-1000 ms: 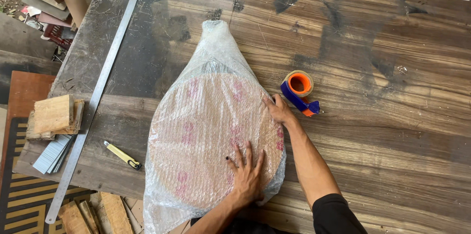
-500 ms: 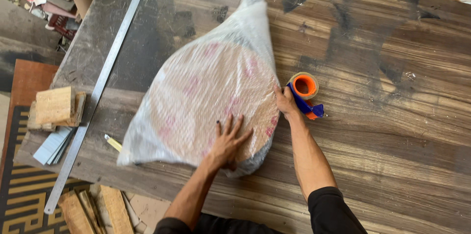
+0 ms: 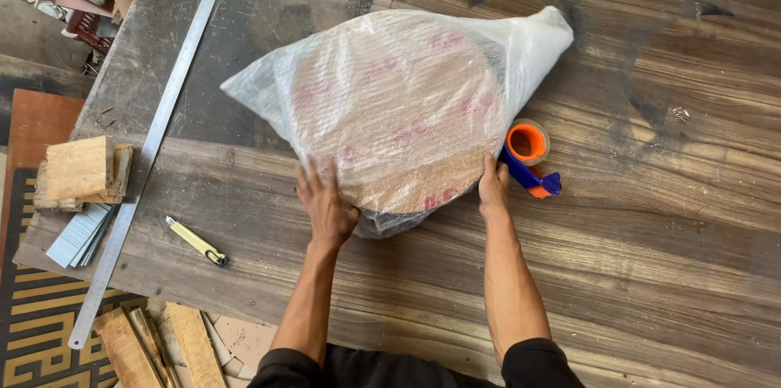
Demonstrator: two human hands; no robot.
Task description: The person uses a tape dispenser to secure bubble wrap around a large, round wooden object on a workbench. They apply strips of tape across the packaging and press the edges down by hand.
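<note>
On the wooden table, the round bubble-wrapped disc lies just ahead of both hands, twisted tail pointing far-right, left hand flat on its near-left edge, right hand pressed against its near-right rim beside the tape dispenser.

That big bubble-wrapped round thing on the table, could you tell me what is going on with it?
A person leans over a dark wooden table with both bare hands on a round flat disc wrapped in clear bubble wrap. The left hand lies flat on its near edge, and the right hand presses its right rim. An orange and blue tape dispenser sits just beside the right hand. A yellow utility knife and a long metal ruler lie to the left, untouched.
</note>
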